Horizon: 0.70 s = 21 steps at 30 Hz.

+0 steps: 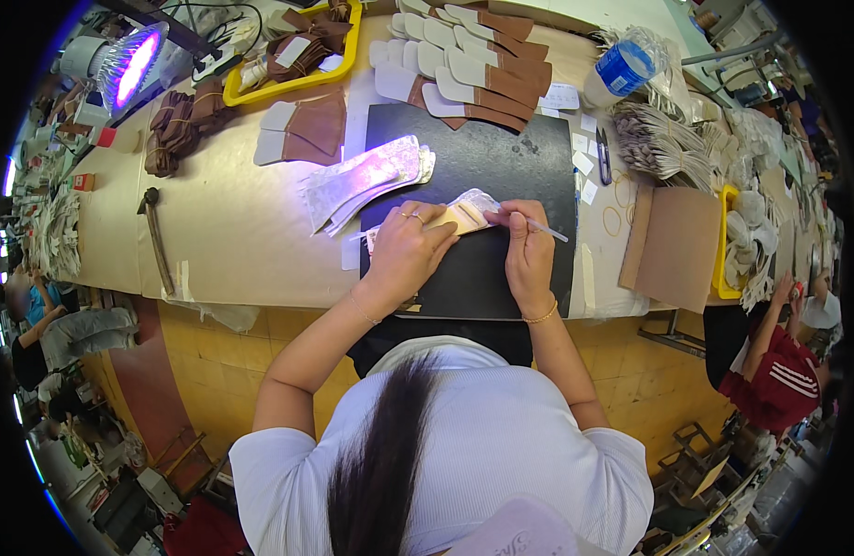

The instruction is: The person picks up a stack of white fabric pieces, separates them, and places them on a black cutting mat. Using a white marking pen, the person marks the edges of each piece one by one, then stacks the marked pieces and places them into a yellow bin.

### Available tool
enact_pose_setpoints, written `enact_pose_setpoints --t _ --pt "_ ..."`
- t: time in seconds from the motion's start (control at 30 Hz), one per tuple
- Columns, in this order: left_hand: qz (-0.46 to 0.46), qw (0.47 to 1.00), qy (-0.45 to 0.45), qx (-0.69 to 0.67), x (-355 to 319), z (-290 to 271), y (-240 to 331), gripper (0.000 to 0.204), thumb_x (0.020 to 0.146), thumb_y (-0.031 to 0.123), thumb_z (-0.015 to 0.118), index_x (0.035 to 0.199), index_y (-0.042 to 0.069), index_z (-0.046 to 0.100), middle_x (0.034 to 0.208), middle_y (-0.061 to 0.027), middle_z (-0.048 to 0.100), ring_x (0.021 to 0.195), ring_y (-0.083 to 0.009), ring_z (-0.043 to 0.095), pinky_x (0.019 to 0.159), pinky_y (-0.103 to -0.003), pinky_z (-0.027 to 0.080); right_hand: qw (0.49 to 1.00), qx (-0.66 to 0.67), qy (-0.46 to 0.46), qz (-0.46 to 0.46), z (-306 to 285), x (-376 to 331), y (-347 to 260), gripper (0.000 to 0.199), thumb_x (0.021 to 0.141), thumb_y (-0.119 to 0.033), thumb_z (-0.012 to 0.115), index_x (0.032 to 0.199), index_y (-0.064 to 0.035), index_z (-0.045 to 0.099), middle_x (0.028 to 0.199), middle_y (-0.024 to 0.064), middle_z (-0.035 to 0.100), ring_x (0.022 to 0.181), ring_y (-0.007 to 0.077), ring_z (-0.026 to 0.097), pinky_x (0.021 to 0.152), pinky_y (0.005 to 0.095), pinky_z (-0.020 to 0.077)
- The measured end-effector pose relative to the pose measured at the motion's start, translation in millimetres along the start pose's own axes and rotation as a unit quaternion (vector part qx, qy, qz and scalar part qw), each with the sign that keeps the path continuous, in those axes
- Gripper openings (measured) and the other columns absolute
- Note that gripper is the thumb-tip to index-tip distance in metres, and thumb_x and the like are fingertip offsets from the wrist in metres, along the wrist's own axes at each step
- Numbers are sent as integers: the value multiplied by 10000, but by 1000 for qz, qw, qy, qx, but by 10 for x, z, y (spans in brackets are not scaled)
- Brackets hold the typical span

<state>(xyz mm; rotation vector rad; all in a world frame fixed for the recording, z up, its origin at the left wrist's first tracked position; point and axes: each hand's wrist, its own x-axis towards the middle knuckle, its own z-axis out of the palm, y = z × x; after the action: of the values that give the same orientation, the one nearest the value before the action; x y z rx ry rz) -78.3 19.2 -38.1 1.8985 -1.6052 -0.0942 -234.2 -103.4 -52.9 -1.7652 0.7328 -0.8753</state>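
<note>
My left hand (406, 248) lies over a small pale piece (477, 198) on the black mat (506, 153), its fingers bent and pressing the piece down. A yellowish slotted strip (464, 219) shows on the piece beside these fingertips. My right hand (529, 252) is closed around a thin, whitish, pen-like stick (549, 230). Its fingertips meet the piece's right end; the stick's tip is hidden by them. Left of and beyond my left hand, a small stack of pale, long cut pieces (364, 181) lies partly on the mat under purple light.
Brown-and-white cut pieces (487, 69) lie in rows beyond the mat. A yellow tray (348, 60), a lit lamp (130, 69) and a hammer (156, 243) are leftward. Rightward are a bottle (619, 72), a cutter (603, 156) and a brown board (672, 246). A person in red (774, 380) sits far right.
</note>
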Motion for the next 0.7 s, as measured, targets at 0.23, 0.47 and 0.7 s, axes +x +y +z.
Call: enact_pose_setpoints --t 0.23,0.47,0.7 --pt "6 1000 14 3 4 27 -2 165 820 211 762 927 86 765 1085 -75 706 993 -253 618 843 -390 468 994 -98 -25 -42 -43 67 -54 184 1036 -179 560 1015 -50 689 919 92 707 791 274 653 791 370 478" --pt "16 999 19 27 -1 74 22 126 825 192 738 888 83 743 1105 -89 702 990 -262 611 827 -402 461 960 -199 -105 -164 -114 180 -130 113 971 -188 648 1011 -113 723 924 8 735 718 204 615 829 359 395" --pt "22 999 14 39 -10 77 25 126 830 186 729 893 77 734 1115 -96 696 996 -264 601 829 -404 455 944 -231 -130 -197 -112 223 -142 80 950 -180 672 981 -118 711 896 13 724 736 212 622 827 378 398"
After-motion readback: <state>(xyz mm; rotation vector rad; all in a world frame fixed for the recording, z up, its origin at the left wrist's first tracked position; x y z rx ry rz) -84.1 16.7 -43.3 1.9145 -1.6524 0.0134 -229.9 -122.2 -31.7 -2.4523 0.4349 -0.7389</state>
